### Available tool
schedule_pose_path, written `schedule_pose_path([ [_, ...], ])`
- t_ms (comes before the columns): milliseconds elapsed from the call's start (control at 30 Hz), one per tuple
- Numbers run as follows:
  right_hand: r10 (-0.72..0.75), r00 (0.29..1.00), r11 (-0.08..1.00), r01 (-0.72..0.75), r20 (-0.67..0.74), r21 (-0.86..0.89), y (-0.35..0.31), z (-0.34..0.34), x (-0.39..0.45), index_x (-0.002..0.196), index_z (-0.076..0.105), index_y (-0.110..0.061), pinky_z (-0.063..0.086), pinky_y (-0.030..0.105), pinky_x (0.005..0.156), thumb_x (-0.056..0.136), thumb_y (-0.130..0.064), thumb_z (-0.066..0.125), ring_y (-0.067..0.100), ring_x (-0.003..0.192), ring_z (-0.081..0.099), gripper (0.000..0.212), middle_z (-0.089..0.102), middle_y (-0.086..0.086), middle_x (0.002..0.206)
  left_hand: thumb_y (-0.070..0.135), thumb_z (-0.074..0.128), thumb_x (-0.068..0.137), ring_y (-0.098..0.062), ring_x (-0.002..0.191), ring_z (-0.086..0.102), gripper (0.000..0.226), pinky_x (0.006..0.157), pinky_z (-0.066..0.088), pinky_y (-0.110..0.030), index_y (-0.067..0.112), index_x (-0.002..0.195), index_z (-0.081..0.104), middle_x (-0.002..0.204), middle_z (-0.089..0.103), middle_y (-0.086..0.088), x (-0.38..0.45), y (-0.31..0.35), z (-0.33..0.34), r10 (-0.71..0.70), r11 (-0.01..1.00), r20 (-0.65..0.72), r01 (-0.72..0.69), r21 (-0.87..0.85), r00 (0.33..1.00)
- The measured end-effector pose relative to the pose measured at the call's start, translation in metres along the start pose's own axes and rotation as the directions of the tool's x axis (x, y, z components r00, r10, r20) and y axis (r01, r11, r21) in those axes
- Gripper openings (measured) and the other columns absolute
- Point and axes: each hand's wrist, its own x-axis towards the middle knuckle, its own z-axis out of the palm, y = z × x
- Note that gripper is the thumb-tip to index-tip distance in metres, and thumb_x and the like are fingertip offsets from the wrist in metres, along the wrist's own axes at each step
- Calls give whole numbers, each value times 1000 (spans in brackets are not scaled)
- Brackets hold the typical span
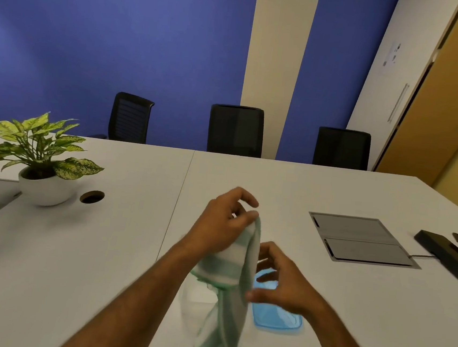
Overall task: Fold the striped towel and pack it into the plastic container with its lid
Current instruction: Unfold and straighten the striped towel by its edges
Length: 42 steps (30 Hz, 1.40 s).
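Striped towel [231,294] hanging above the surface [102,259].
We are raising our left hand [224,223], its grip pinching the towel's top; our right hand [279,281] is hovering beside it, fingers spread.

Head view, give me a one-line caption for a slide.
Left hand lifts the striped towel over the table, right hand beside it, above the blue lid.

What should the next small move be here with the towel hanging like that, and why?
Probably bring the right hand in to take the hanging edge of the striped towel so it can be spread and folded. The left hand pinches it by its top, and it dangles unfolded above the table, in front of the clear container and beside the blue lid.
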Motion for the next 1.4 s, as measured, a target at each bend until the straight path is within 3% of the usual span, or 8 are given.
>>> schedule_pose_path([
  [167, 55, 991, 995, -44, -121, 93, 11, 22, 6, 91, 70, -12, 57, 51, 86, 87, -20, 70, 22, 84, 72, 8, 76, 4, 88, 32, 65, 93, -10, 70, 60, 18, 58, 41, -14, 23, 107, 62, 77, 64, 4, 9, -5, -7, -132, 983, -86, 120, -137, 987],
  [300, 92, 981, 937, -26, -173, 348, 5, 23, 5, 98, 58, 1, 55, 58, 89, 92, -24, 63, 31, 93, 70, 26, 73, 13, 96, 34, 67, 91, -18, 85, 65, 17, 65, 49, -22, 24, 104, 64, 95, 69, -1, 8, -22, -12, -278, 949, -88, 260, -178, 957],
  [500, -159, 937, 986, 133, -312, -102, 7, 64, -3, 110, 53, -30, 55, 26, 78, 57, -53, 86, 11, 99, 61, 66, 60, -15, 106, 22, 61, 94, -28, 91, 65, 17, 59, 55, -32, 23, 111, 63, 109, 62, -6, 8, -21, -11, -503, 744, -48, 404, -532, 863],
  [633, -168, 888, 982, 187, -427, 2, -2, 74, 8, 90, 64, -32, 55, 31, 69, 70, -42, 73, 14, 81, 65, 24, 69, -7, 86, 18, 58, 95, -26, 88, 64, 18, 60, 55, -31, 21, 113, 63, 108, 62, -7, 7, -15, -10, -530, 692, 13, 441, -571, 848],
  [767, -57, 875, 972, 159, -481, 174, -11, 62, 13, 77, 63, -17, 50, 41, 62, 78, -35, 66, 18, 66, 55, 18, 63, 10, 74, 34, 65, 92, -28, 100, 64, 25, 73, 56, -37, 21, 113, 60, 117, 62, -7, 3, -20, -16, -552, 716, 17, 485, -501, 833],
  [967, -134, 856, 972, 211, -499, 101, -34, 47, 22, 76, 52, -19, 42, 24, 55, 92, -13, 58, 3, 58, 42, 18, 51, -12, 62, 65, 79, 64, -22, 119, 53, 85, 94, 53, -36, 34, 134, 42, 128, 42, 9, -8, -18, -12, -358, 912, 112, 373, -170, 927],
  [1167, -150, 891, 982, 183, -428, 37, -53, 28, 26, 75, 59, -18, 53, 45, 60, 74, -42, 70, 12, 61, 51, 27, 61, 10, 70, 36, 75, 83, -14, 97, 66, 30, 87, 59, -34, 28, 110, 66, 105, 68, 7, -4, -13, -20, -74, 997, 157, 76, -10, 985],
  [1400, -70, 981, 978, 103, -181, 183, -61, 3, 20, 85, 69, -10, 51, 40, 67, 71, -67, 68, 21, 69, 61, 59, 66, 9, 77, 28, 74, 86, -9, 91, 67, 28, 74, 53, -16, 24, 113, 73, 100, 73, 13, 7, -6, -52, 26, 978, 418, -110, 180, 908],
])
